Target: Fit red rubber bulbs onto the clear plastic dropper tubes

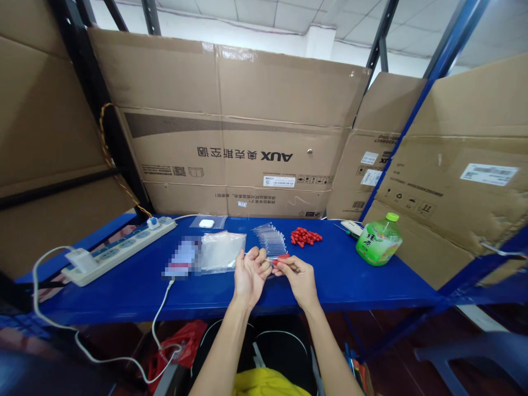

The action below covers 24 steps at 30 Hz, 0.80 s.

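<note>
Over the front of the blue table, my left hand (251, 275) is closed with its fingers curled around a thin, clear plastic stick or tube, mostly hidden by the fingers. My right hand (300, 278) pinches a small red plastic piece (282, 257) against the end of that stick; whether the two are joined I cannot tell. Just beyond the hands lies a row of clear thin sticks (270, 240). A pile of small red plastic pieces (305, 237) sits to their right. Clear plastic bags (223, 252) lie stacked left of the sticks.
A phone (181, 257) on a white cable lies left of the bags. Behind are a white earbud case (206, 224) and a power strip (124, 247). A green drink bottle (378, 240) stands at right. Cardboard panels (247, 132) wall the blue table (342, 291).
</note>
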### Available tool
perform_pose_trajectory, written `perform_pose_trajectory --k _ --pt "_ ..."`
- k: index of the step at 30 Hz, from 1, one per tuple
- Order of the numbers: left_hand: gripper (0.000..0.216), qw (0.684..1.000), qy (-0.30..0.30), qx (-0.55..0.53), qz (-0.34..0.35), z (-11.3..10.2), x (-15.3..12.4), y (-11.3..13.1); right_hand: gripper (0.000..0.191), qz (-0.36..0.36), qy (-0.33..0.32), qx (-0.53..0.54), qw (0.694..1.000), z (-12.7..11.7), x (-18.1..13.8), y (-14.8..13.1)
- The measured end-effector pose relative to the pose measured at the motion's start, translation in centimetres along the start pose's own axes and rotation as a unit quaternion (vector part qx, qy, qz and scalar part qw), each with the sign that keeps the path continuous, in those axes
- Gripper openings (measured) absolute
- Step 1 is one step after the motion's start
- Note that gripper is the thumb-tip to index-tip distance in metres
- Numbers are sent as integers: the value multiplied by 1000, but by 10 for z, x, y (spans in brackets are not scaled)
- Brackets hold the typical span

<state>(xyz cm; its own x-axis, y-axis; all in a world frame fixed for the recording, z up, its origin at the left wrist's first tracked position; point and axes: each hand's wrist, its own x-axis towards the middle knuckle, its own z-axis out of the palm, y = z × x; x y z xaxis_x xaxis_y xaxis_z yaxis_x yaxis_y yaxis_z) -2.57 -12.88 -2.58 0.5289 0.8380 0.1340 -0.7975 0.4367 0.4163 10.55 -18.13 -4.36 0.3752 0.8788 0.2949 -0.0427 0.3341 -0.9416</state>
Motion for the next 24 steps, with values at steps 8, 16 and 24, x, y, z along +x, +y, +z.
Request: perform_pose_trajectory --k 8,16,24 --pt "38 1000 -19 7 -8 1 0 -3 26 -21 -10 -8 1000 -1 0 3" --pt "37 1000 -21 -5 -17 4 -2 -3 27 -38 -10 -26 999 0 -1 2" --pt "31 995 17 99 23 -3 -1 -5 28 -34 -2 -73 997 -12 4 2"
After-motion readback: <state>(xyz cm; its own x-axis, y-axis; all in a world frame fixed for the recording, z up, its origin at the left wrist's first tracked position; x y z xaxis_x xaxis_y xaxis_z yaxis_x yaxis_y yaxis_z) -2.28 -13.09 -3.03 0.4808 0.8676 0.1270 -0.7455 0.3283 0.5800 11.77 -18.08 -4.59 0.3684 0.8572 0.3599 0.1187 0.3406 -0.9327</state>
